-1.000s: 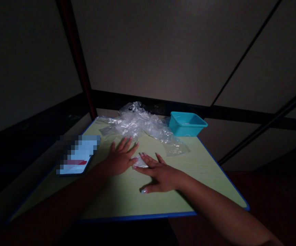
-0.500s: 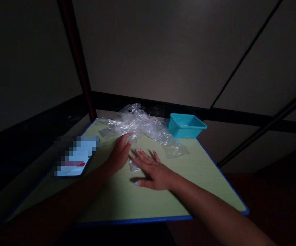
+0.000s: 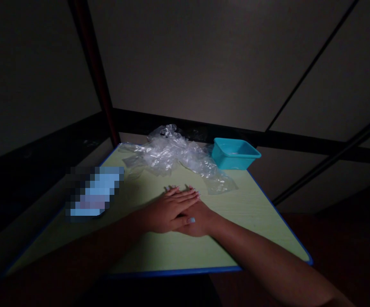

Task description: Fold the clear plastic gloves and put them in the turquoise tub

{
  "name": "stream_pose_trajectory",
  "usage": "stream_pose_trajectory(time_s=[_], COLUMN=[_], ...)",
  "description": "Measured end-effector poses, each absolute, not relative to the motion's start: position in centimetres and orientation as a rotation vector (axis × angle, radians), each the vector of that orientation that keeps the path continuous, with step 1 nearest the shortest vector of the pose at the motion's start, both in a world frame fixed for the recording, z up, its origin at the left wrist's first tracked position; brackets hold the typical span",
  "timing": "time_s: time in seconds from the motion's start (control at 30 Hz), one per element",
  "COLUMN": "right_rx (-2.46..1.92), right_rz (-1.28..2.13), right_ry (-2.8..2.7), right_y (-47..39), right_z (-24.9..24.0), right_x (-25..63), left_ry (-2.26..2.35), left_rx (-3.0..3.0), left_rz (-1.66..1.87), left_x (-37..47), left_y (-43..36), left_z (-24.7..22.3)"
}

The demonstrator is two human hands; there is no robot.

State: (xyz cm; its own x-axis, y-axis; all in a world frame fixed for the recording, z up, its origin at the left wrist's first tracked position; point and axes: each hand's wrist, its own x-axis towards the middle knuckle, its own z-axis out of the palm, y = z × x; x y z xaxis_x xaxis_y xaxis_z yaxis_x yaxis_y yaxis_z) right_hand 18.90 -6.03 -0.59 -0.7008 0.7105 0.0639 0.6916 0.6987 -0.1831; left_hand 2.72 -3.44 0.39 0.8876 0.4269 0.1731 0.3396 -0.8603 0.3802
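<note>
Turquoise tub point(image 3: 236, 155), one: stood upright on the far right part of a pale green tabletop point(image 3: 252, 226) edged in blue.

Clear plastic film point(image 3: 175, 151), crumpled heap: spread to the left of the tub, its right end reaching nearer than the tub's front. It lay beyond both hands, apart from the fingertips.

Left hand point(image 3: 164, 212), one: nearer than the tub and to its left, palm down, fingers extended — laid over the right hand, gripping nothing visible.

Right hand point(image 3: 201, 218), one: beneath the left, largely covered; its opening, and anything under it, could not be told.

Lit-screen device point(image 3: 97, 192), one, image pixelated: well left of the tub, nearer.
</note>
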Motion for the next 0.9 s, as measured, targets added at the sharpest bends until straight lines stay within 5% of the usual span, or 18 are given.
stream_pose_trajectory(time_s=[0.3,0.63,0.9], right_rx=[-0.894,-1.159,-1.246], right_rz=[0.288,0.303,0.269], right_ry=[-2.656,-2.648,-2.689], right_y=[-5.1,-5.6,-5.4], right_z=[-2.4,-0.8,-1.5], right_x=[19.2,19.6,19.6], left_ry=[0.685,0.751,0.879], left_rx=[2.751,2.897,2.873], left_rz=[0.27,0.451,0.186], left_x=[3.0,1.9,2.2], left_y=[-2.8,-2.7,-2.7], left_z=[-0.3,0.0,-0.6])
